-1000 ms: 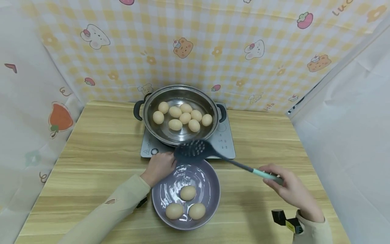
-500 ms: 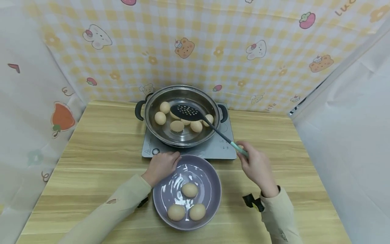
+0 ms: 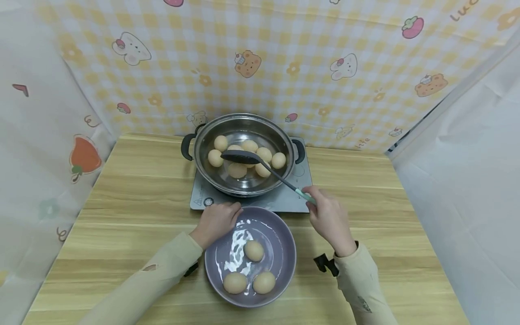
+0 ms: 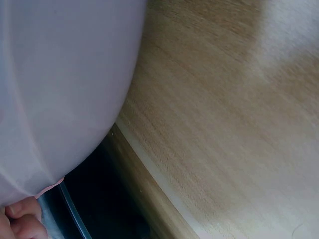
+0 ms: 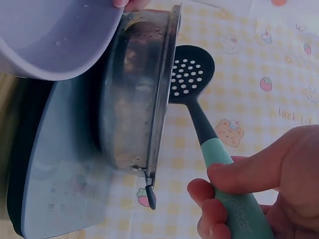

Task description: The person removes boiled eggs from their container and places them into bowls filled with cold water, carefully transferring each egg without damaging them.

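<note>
My right hand (image 3: 331, 221) grips the mint-green handle of a black slotted spoon (image 5: 192, 74). In the head view the spoon's head is inside the rim of the steel pot (image 3: 243, 187), tilted and partly covering the eggs (image 3: 278, 160). Several eggs lie in the pot; whether the spoon touches any is unclear. At the upper left of a purple bowl (image 3: 276, 234), my left hand (image 3: 217, 223) holds the rim. Three eggs (image 3: 254, 250) rest in this bowl. The left wrist view shows the bowl's outer wall (image 4: 65, 89) and a few fingers (image 4: 30, 219) at its rim.
The pot stands on a flat induction cooker (image 3: 290, 203) behind the bowl, its black handles (image 3: 300, 151) pointing sideways. A wooden table (image 3: 365, 203) lies beneath everything. A checked cloth (image 3: 284, 58) hangs behind, with white sheets (image 3: 467, 180) at both sides.
My right hand has moved left and forward, carrying the slotted spoon from above the bowl's far edge to over the pot's eggs. The spoon's head has since tilted. My left hand stays put.
</note>
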The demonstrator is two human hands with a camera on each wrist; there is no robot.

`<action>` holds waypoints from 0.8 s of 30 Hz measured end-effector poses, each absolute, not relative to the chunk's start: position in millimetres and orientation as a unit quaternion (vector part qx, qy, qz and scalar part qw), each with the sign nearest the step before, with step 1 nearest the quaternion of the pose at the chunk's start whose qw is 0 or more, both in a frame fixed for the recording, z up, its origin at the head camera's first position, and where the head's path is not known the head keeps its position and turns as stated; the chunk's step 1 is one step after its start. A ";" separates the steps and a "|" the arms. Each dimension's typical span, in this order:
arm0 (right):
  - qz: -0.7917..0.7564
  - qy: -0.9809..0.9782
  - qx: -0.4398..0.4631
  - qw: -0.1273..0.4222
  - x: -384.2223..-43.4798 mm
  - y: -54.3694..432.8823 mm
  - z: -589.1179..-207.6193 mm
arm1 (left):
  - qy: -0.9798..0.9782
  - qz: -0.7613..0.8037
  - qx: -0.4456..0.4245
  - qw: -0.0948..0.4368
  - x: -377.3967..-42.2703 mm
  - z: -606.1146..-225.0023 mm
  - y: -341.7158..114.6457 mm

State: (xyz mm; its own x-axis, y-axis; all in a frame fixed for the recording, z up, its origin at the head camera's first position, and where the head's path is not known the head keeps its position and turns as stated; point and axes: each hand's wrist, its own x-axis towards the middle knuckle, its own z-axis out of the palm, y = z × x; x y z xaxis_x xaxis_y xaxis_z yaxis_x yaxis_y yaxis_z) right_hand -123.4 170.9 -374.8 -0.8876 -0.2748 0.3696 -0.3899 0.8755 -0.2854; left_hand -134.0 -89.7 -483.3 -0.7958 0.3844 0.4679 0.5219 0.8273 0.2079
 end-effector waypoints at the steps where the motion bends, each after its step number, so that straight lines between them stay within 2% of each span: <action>1: 0.177 -0.956 0.174 0.158 -123.1 170.8 -374.6 | -0.933 -0.167 -0.243 0.208 -133.8 -482.9 -89.7; 18: 0.156 -0.962 0.191 0.117 -111.4 169.1 -368.0 | -0.936 -0.161 -0.241 0.199 -134.6 -482.5 -88.8; 24: 0.136 -0.965 0.186 0.123 -108.2 169.1 -366.1 | -0.935 -0.159 -0.241 0.205 -134.8 -483.4 -88.6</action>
State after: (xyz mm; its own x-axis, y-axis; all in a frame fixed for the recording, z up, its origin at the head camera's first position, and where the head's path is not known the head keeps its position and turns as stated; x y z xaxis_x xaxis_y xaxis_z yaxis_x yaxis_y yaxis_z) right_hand -108.2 169.1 -366.1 -0.9005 -0.3252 0.2885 -0.3922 0.8940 -0.2165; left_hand -134.8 -88.6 -483.4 -0.8000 0.3850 0.4601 0.5156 0.8333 0.1992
